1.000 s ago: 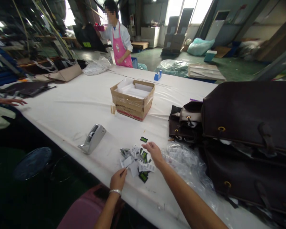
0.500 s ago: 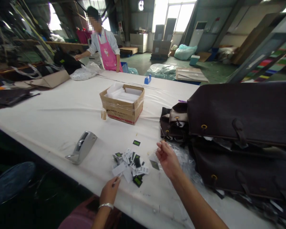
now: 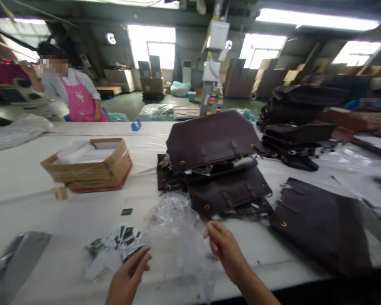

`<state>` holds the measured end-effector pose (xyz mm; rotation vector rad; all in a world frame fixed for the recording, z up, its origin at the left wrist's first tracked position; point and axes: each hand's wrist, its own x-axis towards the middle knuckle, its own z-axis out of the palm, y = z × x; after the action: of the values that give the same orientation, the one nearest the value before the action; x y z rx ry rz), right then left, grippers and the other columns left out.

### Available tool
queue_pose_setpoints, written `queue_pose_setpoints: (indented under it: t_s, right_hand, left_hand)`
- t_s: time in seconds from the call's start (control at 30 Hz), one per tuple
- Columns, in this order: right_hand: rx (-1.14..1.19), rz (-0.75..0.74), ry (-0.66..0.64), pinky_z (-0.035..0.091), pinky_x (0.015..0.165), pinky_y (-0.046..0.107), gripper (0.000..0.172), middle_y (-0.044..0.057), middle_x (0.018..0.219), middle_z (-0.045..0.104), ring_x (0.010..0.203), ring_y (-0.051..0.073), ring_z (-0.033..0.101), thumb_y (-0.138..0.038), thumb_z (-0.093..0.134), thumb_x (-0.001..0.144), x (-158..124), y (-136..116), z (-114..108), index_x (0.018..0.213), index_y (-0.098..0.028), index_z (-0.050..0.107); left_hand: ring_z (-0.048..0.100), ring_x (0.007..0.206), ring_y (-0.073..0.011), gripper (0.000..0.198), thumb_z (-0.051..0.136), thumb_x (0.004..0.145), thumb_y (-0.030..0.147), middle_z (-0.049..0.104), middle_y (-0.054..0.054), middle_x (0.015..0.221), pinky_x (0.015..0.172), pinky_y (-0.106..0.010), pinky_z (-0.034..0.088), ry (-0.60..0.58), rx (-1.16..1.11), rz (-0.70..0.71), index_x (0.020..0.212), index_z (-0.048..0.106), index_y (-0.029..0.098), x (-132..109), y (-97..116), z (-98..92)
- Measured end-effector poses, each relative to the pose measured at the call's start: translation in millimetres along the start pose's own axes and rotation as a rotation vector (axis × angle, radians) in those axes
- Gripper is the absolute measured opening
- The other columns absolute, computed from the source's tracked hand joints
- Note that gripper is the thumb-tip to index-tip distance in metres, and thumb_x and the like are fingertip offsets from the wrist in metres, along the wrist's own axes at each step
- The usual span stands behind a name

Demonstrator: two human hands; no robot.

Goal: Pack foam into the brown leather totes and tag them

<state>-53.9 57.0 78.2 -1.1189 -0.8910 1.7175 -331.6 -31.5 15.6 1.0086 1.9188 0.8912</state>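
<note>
My left hand [image 3: 128, 275] is by the near edge of a loose pile of small white and dark green tags [image 3: 114, 250], fingers curled together; what they hold, if anything, cannot be made out. In front of the stacked dark brown leather bags [image 3: 216, 140], my right hand [image 3: 225, 250] is raised over crumpled clear plastic [image 3: 174, 216]. Its thumb and fingertips are pinched, and blur hides whatever is between them. One green-and-black tag [image 3: 127, 212] lies apart from the pile. Another dark brown bag [image 3: 317, 228] lies flat to the right of my right hand.
An open cardboard box [image 3: 98, 178] of white sheets stands at the left. A grey tape dispenser [image 3: 22, 262] sits near left, a blue one [image 3: 136, 125] farther back. More dark bags [image 3: 298, 123] are piled back right. A person in a pink apron [image 3: 81, 99] stands across the table.
The view has swung right, bringing more bags into sight. My left hand has moved off the white tag it was pinching. My right hand stays raised with fingers pinched.
</note>
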Motion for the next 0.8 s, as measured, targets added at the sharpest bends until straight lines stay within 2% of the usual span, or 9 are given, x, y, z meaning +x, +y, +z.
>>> queue_pose_setpoints:
  t_s: [0.1, 0.17, 0.23, 0.33, 0.47, 0.57, 0.67, 0.73, 0.8]
  right_hand:
    - [-0.065, -0.006, -0.018, 0.017, 0.039, 0.019, 0.033, 0.001, 0.073, 0.065, 0.039, 0.003, 0.033, -0.049, 0.060, 0.082, -44, -1, -53, 0.083, -0.018, 0.051]
    - [-0.114, -0.011, -0.037, 0.020, 0.037, 0.019, 0.033, 0.002, 0.071, 0.067, 0.037, 0.004, 0.036, -0.050, 0.059, 0.083, -76, -1, -93, 0.084, -0.018, 0.052]
    - [-0.154, -0.031, -0.020, 0.025, 0.037, 0.019, 0.030, 0.002, 0.070, 0.069, 0.037, 0.005, 0.039, -0.048, 0.059, 0.082, -108, -1, -136, 0.084, -0.018, 0.054]
    - [-0.206, -0.086, 0.111, 0.029, 0.040, 0.020, 0.026, 0.003, 0.073, 0.070, 0.042, 0.007, 0.042, -0.043, 0.062, 0.081, -156, -2, -207, 0.082, -0.017, 0.061]
    - [-0.283, -0.166, 0.340, 0.038, 0.051, 0.022, 0.030, 0.004, 0.074, 0.069, 0.060, 0.013, 0.056, -0.047, 0.061, 0.082, -214, -15, -294, 0.079, -0.017, 0.066]
    - [-0.309, -0.183, 0.518, 0.043, 0.059, 0.024, 0.035, 0.004, 0.076, 0.069, 0.074, 0.019, 0.062, -0.052, 0.059, 0.081, -242, -27, -347, 0.081, -0.017, 0.065]
    - [-0.288, -0.167, 0.696, 0.041, 0.051, 0.023, 0.041, 0.005, 0.079, 0.070, 0.075, 0.021, 0.062, -0.058, 0.060, 0.078, -251, -31, -390, 0.087, -0.018, 0.065]
    - [-0.243, -0.163, 0.783, 0.037, 0.045, 0.022, 0.045, 0.006, 0.081, 0.070, 0.066, 0.018, 0.060, -0.060, 0.060, 0.076, -248, -32, -414, 0.090, -0.018, 0.065]
    - [-0.182, -0.171, 0.832, 0.033, 0.041, 0.022, 0.047, 0.006, 0.080, 0.070, 0.053, 0.013, 0.052, -0.061, 0.062, 0.073, -241, -33, -434, 0.092, -0.018, 0.065]
  left_hand:
    - [0.059, 0.062, -0.0166, 0.074, 0.061, 0.069, 0.066, 0.067, -0.004, 0.085, 0.044, -0.024, 0.042, -0.356, -0.191, 0.119, 0.129, 0.055, 0.022, -34, 76, 90.6]
    - [0.053, 0.056, -0.0129, 0.073, 0.062, 0.071, 0.064, 0.064, -0.003, 0.079, 0.042, -0.022, 0.038, -0.512, -0.238, 0.181, 0.130, 0.055, 0.021, -62, 113, 151.1]
    - [0.049, 0.054, -0.0110, 0.059, 0.062, 0.073, 0.061, 0.059, 0.000, 0.067, 0.046, -0.022, 0.038, -0.585, -0.229, 0.221, 0.115, 0.066, 0.019, -91, 139, 205.3]
    - [0.051, 0.056, -0.0119, 0.048, 0.064, 0.073, 0.059, 0.059, -0.002, 0.064, 0.051, -0.023, 0.041, -0.707, -0.222, 0.217, 0.090, 0.074, 0.015, -129, 165, 273.5]
    - [0.054, 0.060, -0.0128, 0.046, 0.065, 0.073, 0.057, 0.064, -0.004, 0.070, 0.052, -0.023, 0.042, -0.849, -0.208, 0.176, 0.086, 0.072, 0.014, -172, 188, 345.4]
    - [0.057, 0.064, -0.0135, 0.046, 0.061, 0.077, 0.056, 0.066, -0.005, 0.077, 0.054, -0.022, 0.043, -0.864, -0.172, 0.206, 0.092, 0.071, 0.013, -191, 202, 388.0]
    - [0.062, 0.074, -0.0174, 0.050, 0.057, 0.080, 0.056, 0.069, -0.009, 0.089, 0.060, -0.026, 0.048, -0.846, -0.109, 0.291, 0.104, 0.068, 0.014, -196, 213, 427.3]
    - [0.064, 0.083, -0.0206, 0.050, 0.054, 0.081, 0.055, 0.071, -0.010, 0.097, 0.069, -0.030, 0.052, -0.848, -0.030, 0.354, 0.109, 0.067, 0.016, -194, 218, 456.9]
    - [0.065, 0.094, -0.0233, 0.049, 0.052, 0.083, 0.052, 0.070, -0.011, 0.108, 0.080, -0.034, 0.053, -0.848, 0.049, 0.426, 0.113, 0.066, 0.016, -192, 221, 491.8]
